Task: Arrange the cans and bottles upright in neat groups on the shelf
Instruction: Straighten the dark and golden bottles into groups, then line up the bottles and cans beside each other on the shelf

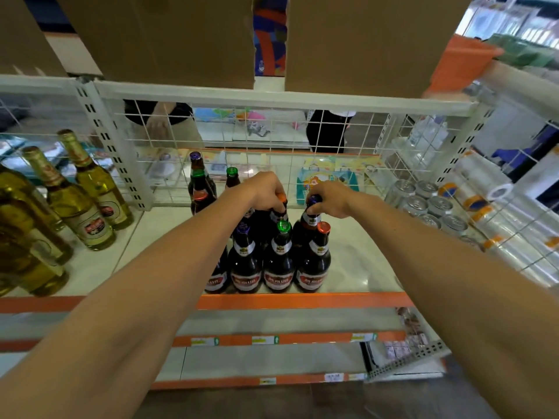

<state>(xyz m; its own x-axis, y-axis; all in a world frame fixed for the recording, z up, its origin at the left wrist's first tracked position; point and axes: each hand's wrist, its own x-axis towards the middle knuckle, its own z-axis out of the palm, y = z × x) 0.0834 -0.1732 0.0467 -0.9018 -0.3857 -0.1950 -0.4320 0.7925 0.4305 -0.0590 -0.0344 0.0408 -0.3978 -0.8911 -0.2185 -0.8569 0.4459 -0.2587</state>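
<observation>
now both hands reach over the dark bottle cluster [272, 267] standing mid-shelf [363, 267]. the left hand [266, 192] grasps the top of the orange-capped bottle [282, 198]; the right hand [329, 199] grips the blue-capped bottle [312, 219] at its 3 o'clock. upright silver cans [429, 204] sit at the cluster's 3 o'clock, golden bottles [75, 207] at 9 o'clock.

Just behind the orange shelf strip [302, 300], the dark brown bottles [279, 267] are sporting red-and-white labels. The front row is showing off a purple cap [243, 228], a green cap [284, 225] and a coppery orange cap [323, 227]. Left of the strip, golden yellow bottles [75, 213] are wearing gold foil necks. Right of it, silver cans [435, 207] are gleaming. Behind it a white wire grid [272, 131] is running in squares, with brown cardboard boxes [157, 34] sitting above.
</observation>
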